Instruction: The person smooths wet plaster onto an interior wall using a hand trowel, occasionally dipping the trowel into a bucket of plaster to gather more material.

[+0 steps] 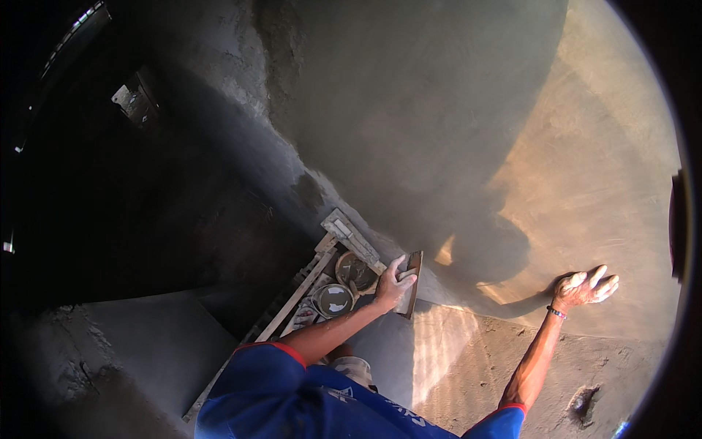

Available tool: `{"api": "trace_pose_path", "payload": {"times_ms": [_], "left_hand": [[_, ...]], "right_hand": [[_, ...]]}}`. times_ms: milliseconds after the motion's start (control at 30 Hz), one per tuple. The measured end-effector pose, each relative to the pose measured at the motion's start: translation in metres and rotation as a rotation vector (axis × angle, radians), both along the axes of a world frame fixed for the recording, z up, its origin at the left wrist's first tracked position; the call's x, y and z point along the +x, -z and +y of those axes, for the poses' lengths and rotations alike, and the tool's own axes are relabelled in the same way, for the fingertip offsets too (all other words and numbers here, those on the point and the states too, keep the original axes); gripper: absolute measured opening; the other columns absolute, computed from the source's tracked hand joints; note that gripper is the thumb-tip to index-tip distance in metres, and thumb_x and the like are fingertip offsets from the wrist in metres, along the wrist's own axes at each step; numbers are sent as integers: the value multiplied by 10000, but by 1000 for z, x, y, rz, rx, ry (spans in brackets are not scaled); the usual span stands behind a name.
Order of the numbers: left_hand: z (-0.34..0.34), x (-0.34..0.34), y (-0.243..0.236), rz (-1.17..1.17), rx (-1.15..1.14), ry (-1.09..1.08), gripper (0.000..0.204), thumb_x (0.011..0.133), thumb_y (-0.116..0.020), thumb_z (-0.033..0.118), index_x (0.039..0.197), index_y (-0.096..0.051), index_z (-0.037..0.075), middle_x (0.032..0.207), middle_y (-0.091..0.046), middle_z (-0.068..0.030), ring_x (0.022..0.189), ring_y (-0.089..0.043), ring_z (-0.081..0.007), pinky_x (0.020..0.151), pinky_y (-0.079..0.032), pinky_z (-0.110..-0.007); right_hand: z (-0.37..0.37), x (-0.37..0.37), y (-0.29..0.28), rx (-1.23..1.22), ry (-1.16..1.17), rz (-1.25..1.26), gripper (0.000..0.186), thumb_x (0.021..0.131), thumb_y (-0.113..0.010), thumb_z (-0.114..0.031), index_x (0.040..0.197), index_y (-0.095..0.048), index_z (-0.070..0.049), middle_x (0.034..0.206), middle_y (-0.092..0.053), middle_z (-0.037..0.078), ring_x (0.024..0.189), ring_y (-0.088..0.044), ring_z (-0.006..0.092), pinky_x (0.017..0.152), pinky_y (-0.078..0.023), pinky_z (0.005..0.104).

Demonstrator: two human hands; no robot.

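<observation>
My left hand grips a flat plastering float, held edge-on against the grey plastered wall. My right hand is pressed flat on the sunlit part of the wall, fingers spread and smeared with plaster, a band around the wrist. Both arms come up from blue short sleeves with red trim. Just left of the float, below my left hand, sit two round pans of wet mix.
A wooden ladder-like frame with a plank runs diagonally beneath the pans. Rough unfinished wall lies under my right arm, with a dark hole in it. The left side is deep shadow. A grey ledge is at lower left.
</observation>
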State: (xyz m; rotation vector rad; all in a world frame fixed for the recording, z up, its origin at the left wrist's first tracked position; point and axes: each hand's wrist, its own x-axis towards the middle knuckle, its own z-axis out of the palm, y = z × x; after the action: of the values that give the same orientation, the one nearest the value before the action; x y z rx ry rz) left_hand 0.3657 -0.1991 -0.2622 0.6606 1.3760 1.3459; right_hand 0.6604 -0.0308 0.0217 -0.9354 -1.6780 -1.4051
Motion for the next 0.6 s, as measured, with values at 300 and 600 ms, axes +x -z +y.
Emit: {"api": "trace_pose_path", "payload": {"times_ms": [300, 600], "left_hand": [[-116, -43, 102, -182, -519, 122, 327, 913, -659, 326, 1103, -628, 62, 1004, -647, -61, 913, -560, -159, 811, -459, -347], [-151, -38, 132, -580, -637, 112, 343, 972, -584, 259, 1259, -549, 75, 1112, -628, -89, 1024, -597, -223, 848, -499, -431]], "right_hand": [[-15, 7, 2, -99, 27, -10, 559, 1032, -329, -451, 1453, -425, -96, 1587, -182, 206, 1420, -196, 452, 1114, -201, 618], [-108, -47, 152, -1013, 6, 84, 537, 870, -606, -145, 1395, -495, -157, 1508, -310, 274, 1412, -229, 501, 1113, -207, 655]]}}
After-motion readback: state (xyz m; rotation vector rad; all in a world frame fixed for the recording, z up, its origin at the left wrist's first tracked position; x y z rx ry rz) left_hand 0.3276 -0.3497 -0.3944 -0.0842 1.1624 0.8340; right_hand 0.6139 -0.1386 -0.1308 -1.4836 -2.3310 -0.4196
